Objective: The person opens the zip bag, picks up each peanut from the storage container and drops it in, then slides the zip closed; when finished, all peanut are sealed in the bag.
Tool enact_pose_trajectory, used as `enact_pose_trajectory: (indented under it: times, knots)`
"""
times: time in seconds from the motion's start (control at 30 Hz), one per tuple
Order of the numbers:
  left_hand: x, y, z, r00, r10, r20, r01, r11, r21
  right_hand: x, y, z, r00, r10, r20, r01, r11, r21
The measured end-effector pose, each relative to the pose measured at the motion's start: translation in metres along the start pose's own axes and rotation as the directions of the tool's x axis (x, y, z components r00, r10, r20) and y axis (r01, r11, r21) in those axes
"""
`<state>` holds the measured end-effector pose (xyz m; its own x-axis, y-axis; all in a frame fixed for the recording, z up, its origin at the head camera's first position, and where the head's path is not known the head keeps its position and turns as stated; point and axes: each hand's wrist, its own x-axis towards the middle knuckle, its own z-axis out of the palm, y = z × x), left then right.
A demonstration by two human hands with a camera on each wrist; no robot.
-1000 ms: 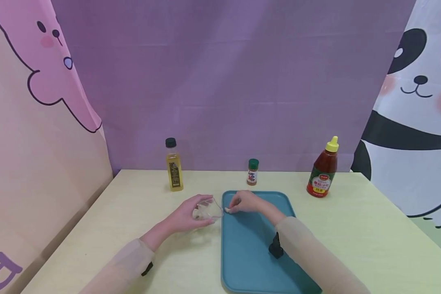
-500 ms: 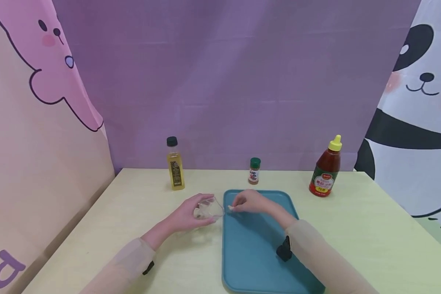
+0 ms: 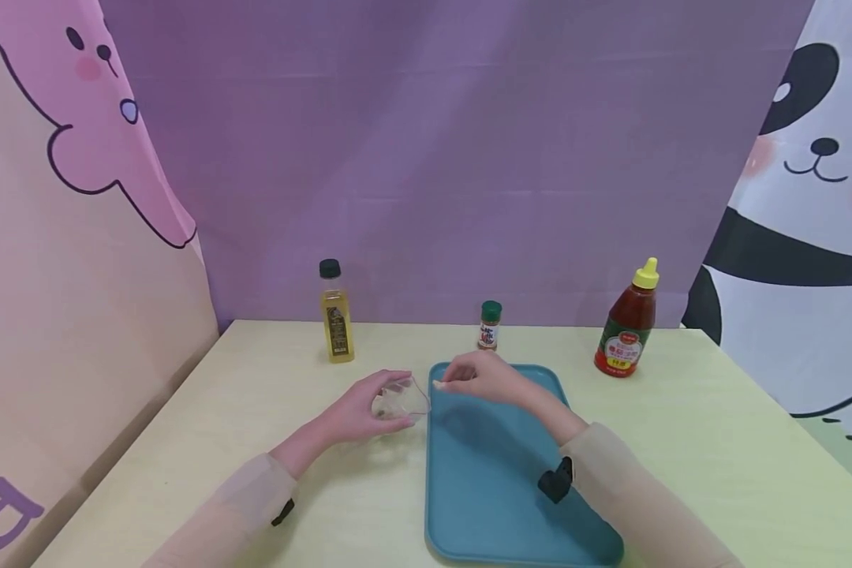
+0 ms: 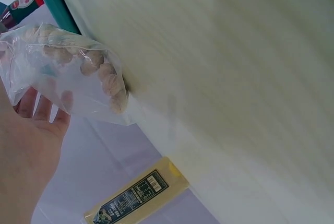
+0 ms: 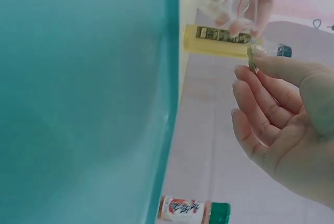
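My left hand [image 3: 362, 412] grips a clear zip bag [image 3: 403, 401] just left of the blue-green tray [image 3: 511, 513]. In the left wrist view several round, tan-brown lumps [image 4: 110, 84] lie inside the bag; their exact kind is unclear. Above the tray's far left corner, my right hand [image 3: 486, 377] pinches a small pale piece [image 3: 438, 385] between thumb and fingertips. From the right wrist view this small piece [image 5: 252, 58] looks thin and greenish, and the other fingers are loosely bent. The bag's opening faces the right hand.
An oil bottle [image 3: 337, 327] with a black cap stands at the back left. Behind the tray is a small green-capped seasoning jar [image 3: 488, 335]. A ketchup bottle [image 3: 623, 343] with a yellow nozzle stands at the back right of the pale table [image 3: 717, 457].
My right hand has risen a little from the tray with the small pale piece, its fingers now more stretched toward the bag. The left hand and bag have stayed nearly still.
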<state>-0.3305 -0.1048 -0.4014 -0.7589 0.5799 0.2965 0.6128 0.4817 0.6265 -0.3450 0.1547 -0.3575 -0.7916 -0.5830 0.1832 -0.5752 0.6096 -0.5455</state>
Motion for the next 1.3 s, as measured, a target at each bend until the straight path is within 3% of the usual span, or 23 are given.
enact_pose_trajectory:
  times: [0.43,1.07,1.3]
  knots:
    - [0.001,0.001,0.001,1.000,0.009,-0.008,-0.009,1.000,0.011,0.006,-0.024,0.012,0.994,-0.106,-0.017,0.107,0.994,0.034]
    - [0.001,0.000,0.001,1.000,0.004,-0.030,-0.004,1.000,0.016,0.007,-0.033,0.022,0.994,-0.087,-0.063,0.092,0.993,0.074]
    - [0.001,0.001,0.001,0.999,0.006,-0.041,-0.005,1.000,0.018,0.004,-0.029,0.021,0.989,-0.092,-0.119,0.098,0.994,0.053]
